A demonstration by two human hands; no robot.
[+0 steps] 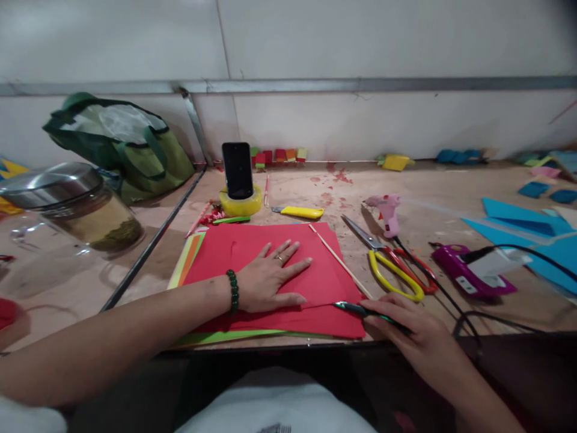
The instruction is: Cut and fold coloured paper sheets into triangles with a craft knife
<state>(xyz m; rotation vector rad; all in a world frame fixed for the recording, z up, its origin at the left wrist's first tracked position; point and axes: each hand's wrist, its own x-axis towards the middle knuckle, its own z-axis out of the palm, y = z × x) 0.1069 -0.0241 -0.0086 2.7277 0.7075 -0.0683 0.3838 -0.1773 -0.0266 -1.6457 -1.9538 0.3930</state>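
Observation:
My left hand [270, 278] lies flat with its fingers spread on a red paper sheet [252, 252], pressing it down. A ring is on one finger and a green bead bracelet [232, 291] is round the wrist. My right hand [406, 328] is closed on a dark green pen-like tool [356, 308] whose tip rests at the red sheet's lower right edge. Green and orange sheets [189, 258] stick out from under the red one. A thin wooden stick [338, 260] lies diagonally across the red sheet's right corner.
Yellow-handled and red-handled scissors [392, 273], a pink glue gun [386, 211] and a purple device [469, 273] with black cables lie to the right. A yellow cutter [300, 211], a phone [237, 170] standing in a tape roll, a glass jar [85, 210] and a green bag [121, 144] stand behind and left. Blue paper [523, 222] lies far right.

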